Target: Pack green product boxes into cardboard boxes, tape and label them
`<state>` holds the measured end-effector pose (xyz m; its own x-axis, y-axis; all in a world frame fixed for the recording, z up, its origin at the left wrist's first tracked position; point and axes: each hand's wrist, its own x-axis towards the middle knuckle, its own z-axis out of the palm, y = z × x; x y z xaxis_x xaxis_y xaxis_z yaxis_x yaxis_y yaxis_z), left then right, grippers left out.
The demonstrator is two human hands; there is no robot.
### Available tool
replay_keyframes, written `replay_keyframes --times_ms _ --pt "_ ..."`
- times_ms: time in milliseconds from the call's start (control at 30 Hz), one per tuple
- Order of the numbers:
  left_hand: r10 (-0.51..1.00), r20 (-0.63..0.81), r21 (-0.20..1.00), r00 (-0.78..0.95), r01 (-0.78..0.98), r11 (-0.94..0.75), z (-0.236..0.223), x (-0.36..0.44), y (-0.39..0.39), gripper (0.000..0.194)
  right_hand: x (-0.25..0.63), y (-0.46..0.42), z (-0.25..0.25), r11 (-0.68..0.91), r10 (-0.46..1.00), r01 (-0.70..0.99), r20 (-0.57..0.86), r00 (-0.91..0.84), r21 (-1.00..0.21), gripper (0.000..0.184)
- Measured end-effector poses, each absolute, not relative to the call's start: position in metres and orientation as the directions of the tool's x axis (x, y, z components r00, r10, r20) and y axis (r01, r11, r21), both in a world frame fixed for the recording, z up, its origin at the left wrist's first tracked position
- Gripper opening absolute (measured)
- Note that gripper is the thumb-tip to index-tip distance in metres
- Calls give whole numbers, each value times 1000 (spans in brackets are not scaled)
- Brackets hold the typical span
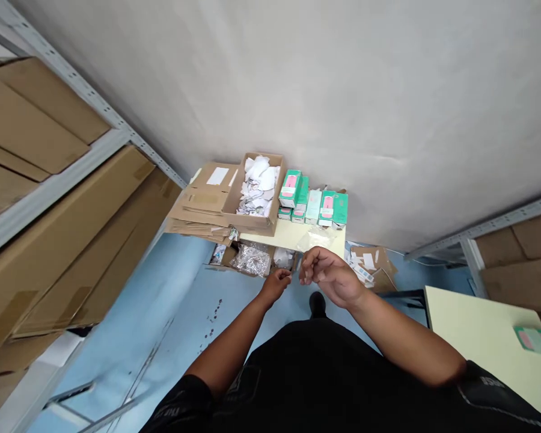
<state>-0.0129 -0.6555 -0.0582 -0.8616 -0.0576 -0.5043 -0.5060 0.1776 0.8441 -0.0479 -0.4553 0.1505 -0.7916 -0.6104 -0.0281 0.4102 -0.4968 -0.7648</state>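
My left hand and my right hand hang in front of me, close together, above the near edge of a small pale table. The fingers of both hands are curled inward; whether they pinch anything is too small to tell. On the table stand several green and pink boxes in a row against the wall. A clear plastic bag lies on the table just beyond my right hand. An open cardboard box full of white paper scraps sits at the table's left.
Flat cardboard sheets are stacked left of the scrap box. Under the table lie cartons with shiny plastic wrap and paper bits. Metal shelving with large cartons rises on the left. A second pale table bears a green and pink box.
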Motion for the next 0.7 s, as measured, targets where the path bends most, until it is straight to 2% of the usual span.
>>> replay_keyframes --times_ms 133,300,467,700 --pt "-187 -476 864 -860 -497 87 -48 -47 -667 31 -100 -454 121 -397 -656 505 -148 -740 -766 29" --pt "-303 -445 887 -843 -461 -21 -35 -76 -671 29 -145 -465 107 -283 -730 582 -222 -646 -763 24" --pt "-343 -429 898 -836 -437 -59 -21 -89 -690 27 -172 -488 89 -211 -722 598 -289 -629 -773 21" --pt "-298 -420 896 -857 -445 19 -21 -102 -745 29 -184 -536 72 -200 -642 574 -337 -689 -794 17"
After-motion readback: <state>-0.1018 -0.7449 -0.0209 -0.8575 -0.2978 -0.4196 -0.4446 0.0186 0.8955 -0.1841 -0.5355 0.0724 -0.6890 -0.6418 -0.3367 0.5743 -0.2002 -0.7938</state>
